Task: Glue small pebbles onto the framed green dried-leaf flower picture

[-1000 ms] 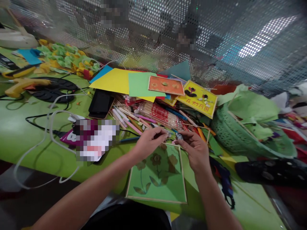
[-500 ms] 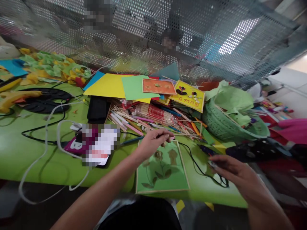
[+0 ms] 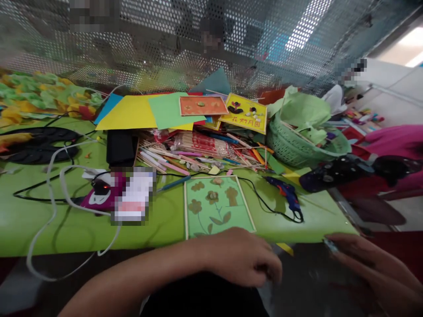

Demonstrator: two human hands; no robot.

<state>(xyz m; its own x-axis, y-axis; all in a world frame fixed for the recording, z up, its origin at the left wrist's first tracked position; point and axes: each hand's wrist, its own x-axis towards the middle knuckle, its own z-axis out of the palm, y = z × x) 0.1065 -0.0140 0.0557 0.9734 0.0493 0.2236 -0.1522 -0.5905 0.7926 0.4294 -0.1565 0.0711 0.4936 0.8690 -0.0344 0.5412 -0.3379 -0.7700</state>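
My left hand [image 3: 243,257] hangs in front of the near table edge, its fingers curled in; anything inside them is hidden. It covers the bottom border of a framed green picture [image 3: 205,207] with brown flower and leaf shapes and drawn stems. Off to the right, past the table corner, my right hand [image 3: 380,266] pinches a small shiny object [image 3: 331,245], too blurred to identify. On the table between the picture and my right hand lies a blue glue gun [image 3: 286,193], its black cord running behind the picture.
A phone [image 3: 137,193] and a purple power strip [image 3: 105,189] with looping white cable lie left. Sticks and pens [image 3: 172,160] pile up behind the picture, under coloured paper [image 3: 132,112]. A green basket [image 3: 297,143] and a dark bottle-shaped thing [image 3: 330,171] stand right.
My left hand has drawn back from the picture's top edge to below its front border. My right hand has moved away from the glue gun, down and right, keeping the small shiny object.
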